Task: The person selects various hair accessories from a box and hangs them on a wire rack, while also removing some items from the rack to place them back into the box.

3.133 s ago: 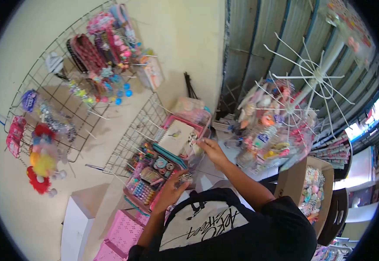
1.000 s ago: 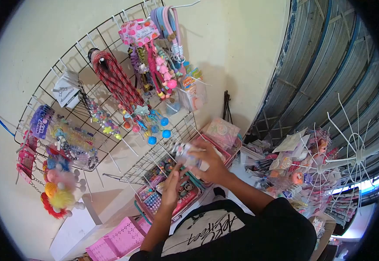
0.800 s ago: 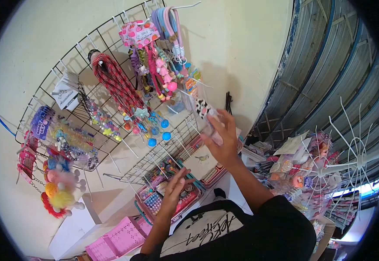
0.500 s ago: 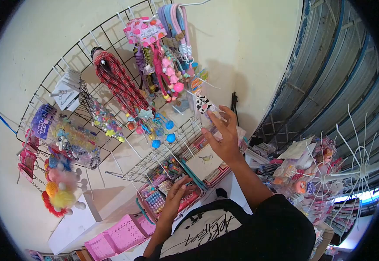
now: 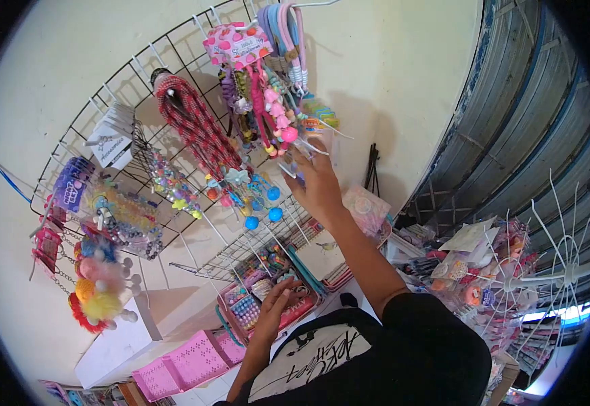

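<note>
In the head view, the right hand [image 5: 320, 186] is reaching up to the lower right part of the black wire grid rack [image 5: 71, 127], its fingers slightly apart and bending among the curved white metal hooks [image 5: 313, 147]; whether the fingertips are pinching anything cannot be told. A strand of pink beaded charms [image 5: 280, 120] is hanging just beside this hand, and a clear packet with colourful pieces [image 5: 320, 114] is hanging just above it. Red-and-black braided cords [image 5: 197, 128] are hanging farther left on the rack. The left hand [image 5: 273, 308] is hovering low over a pink plastic tray [image 5: 299, 310], fingers loosely spread and a little bent, with no object visible in them. Small pastel beads [image 5: 246, 311] are lying near the tray's left edge, and a cream notebook with a bird picture [image 5: 325, 250] is lying beyond its upper right corner
</note>
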The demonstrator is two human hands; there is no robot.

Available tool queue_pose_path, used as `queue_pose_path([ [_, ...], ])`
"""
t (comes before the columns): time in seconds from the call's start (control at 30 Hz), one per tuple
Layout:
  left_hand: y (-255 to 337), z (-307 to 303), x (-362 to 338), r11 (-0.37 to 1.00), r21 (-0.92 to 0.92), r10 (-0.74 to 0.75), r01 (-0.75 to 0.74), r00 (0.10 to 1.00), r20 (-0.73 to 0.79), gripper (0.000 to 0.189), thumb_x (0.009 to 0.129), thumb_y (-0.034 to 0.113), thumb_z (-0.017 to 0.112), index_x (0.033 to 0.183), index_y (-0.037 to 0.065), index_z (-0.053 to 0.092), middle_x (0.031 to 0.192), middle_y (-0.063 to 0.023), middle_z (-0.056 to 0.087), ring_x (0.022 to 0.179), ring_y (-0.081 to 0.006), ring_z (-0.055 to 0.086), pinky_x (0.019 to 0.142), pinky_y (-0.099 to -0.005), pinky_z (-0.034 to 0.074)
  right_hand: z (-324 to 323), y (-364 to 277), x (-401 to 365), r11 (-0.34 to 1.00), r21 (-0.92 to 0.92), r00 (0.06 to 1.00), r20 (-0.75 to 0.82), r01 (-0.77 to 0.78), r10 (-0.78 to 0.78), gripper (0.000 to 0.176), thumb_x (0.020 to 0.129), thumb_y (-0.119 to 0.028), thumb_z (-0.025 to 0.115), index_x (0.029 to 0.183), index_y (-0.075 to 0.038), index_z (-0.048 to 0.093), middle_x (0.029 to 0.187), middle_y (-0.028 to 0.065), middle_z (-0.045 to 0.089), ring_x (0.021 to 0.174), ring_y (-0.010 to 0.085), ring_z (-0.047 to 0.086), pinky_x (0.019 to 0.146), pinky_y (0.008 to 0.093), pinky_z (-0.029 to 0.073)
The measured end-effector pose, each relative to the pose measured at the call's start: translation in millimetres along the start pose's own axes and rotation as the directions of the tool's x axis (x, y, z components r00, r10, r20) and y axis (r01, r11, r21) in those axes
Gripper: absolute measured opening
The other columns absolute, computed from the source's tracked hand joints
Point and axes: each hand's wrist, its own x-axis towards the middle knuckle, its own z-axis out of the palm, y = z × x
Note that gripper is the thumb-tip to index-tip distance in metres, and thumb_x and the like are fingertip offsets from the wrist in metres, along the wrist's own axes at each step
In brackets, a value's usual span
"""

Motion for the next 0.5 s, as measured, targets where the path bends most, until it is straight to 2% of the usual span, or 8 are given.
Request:
queue_pose_path([
  [0.07, -2, -6, -5, 1.000, -0.025, 0.016, -0.016, 1.000, -0.006, 0.044, 0.105, 0.022, 0.047, 0.145, 0.003, 0.044, 0.139, -0.0152, 0.055, 0.119, -0.0268, 0.061, 0.101, -0.0382, 0.046, 9, -4, 2, 0.999, -0.020, 0.999, -0.032, 0.028, -0.028, 0.061, 0.082, -0.020, 0.074, 0.140, -0.014, 0.054, 0.139, 0.0262, 0.040, 0.121, 0.0427, 0.049, 0.096, 0.0508, 0.046],
  [0.13, -5, -11, -12, 0.999, -0.030, 0.034, -0.035, 0.999, -0.023, 0.048, 0.104, 0.030, 0.050, 0.144, 0.004, 0.046, 0.138, -0.0145, 0.056, 0.120, -0.0272, 0.060, 0.101, -0.0393, 0.045, 4, -20, 3, 0.976, -0.152, 0.974, 0.142, -0.153, 0.175, 0.049, 0.084, -0.026, 0.072, 0.128, -0.008, 0.060, 0.141, 0.0256, 0.040, 0.128, 0.0426, 0.046, 0.095, 0.0504, 0.046],
  [0.17, -6, -13, -15, 0.999, -0.032, 0.036, -0.037, 0.999, -0.022, 0.048, 0.104, 0.030, 0.050, 0.144, 0.004, 0.046, 0.138, -0.0145, 0.056, 0.120, -0.0272, 0.060, 0.101, -0.0393, 0.045, 5, -23, 0, 0.977, -0.154, 0.975, 0.142, -0.150, 0.172, 0.049, 0.084, -0.026, 0.072, 0.128, -0.008, 0.060, 0.141, 0.0256, 0.040, 0.128, 0.0426, 0.046, 0.095, 0.0504, 0.046],
  [0.23, -8, -19, -21, 0.999, -0.031, 0.033, -0.034, 0.998, -0.048, 0.048, 0.104, 0.030, 0.050, 0.144, 0.003, 0.046, 0.137, -0.0152, 0.057, 0.119, -0.0277, 0.061, 0.102, -0.0394, 0.045, 11, -26, -8, 0.957, -0.267, 0.981, 0.118, -0.117, 0.153, 0.064, 0.084, -0.029, 0.070, 0.143, -0.014, 0.049, 0.144, 0.0257, 0.036, 0.125, 0.0421, 0.044, 0.094, 0.0531, 0.042],
  [0.33, -15, -30, -28, 0.998, -0.052, 0.023, -0.024, 0.999, -0.028, 0.043, 0.105, 0.023, 0.048, 0.143, 0.002, 0.046, 0.135, -0.0152, 0.058, 0.120, -0.0272, 0.060, 0.103, -0.0393, 0.045, 12, -24, -39, 0.945, -0.313, 0.984, 0.113, -0.096, 0.137, 0.066, 0.085, -0.031, 0.069, 0.144, -0.011, 0.046, 0.143, 0.0248, 0.038, 0.125, 0.0424, 0.045, 0.096, 0.0542, 0.040],
  [0.43, -23, -40, -32, 1.000, 0.011, -0.004, 0.003, 0.998, 0.060, 0.044, 0.104, 0.025, 0.049, 0.142, 0.002, 0.048, 0.135, -0.0146, 0.058, 0.120, -0.0257, 0.059, 0.105, -0.0384, 0.043, -4, -22, -95, 0.972, -0.230, 0.976, 0.194, -0.055, 0.102, 0.063, 0.086, -0.031, 0.068, 0.141, -0.008, 0.047, 0.142, 0.0257, 0.038, 0.122, 0.0415, 0.048, 0.092, 0.0543, 0.043],
  [0.47, -27, -42, -31, 1.000, 0.014, -0.016, 0.015, 0.996, 0.090, 0.044, 0.104, 0.025, 0.049, 0.142, 0.002, 0.048, 0.135, -0.0146, 0.058, 0.120, -0.0257, 0.059, 0.105, -0.0384, 0.043, -14, -24, -116, 0.964, -0.257, 0.976, 0.182, -0.071, 0.121, 0.063, 0.086, -0.031, 0.068, 0.141, -0.008, 0.047, 0.142, 0.0257, 0.038, 0.122, 0.0415, 0.048, 0.092, 0.0543, 0.043],
  [0.5, -33, -44, -30, 0.998, 0.045, -0.045, 0.039, 0.987, 0.154, 0.045, 0.104, 0.026, 0.050, 0.142, 0.002, 0.048, 0.135, -0.0142, 0.058, 0.121, -0.0248, 0.059, 0.105, -0.0377, 0.043, -27, -25, -139, 0.968, -0.226, 0.936, 0.304, -0.110, 0.177, 0.061, 0.086, -0.032, 0.068, 0.137, -0.006, 0.049, 0.143, 0.0255, 0.039, 0.116, 0.0407, 0.053, 0.089, 0.0515, 0.047],
])
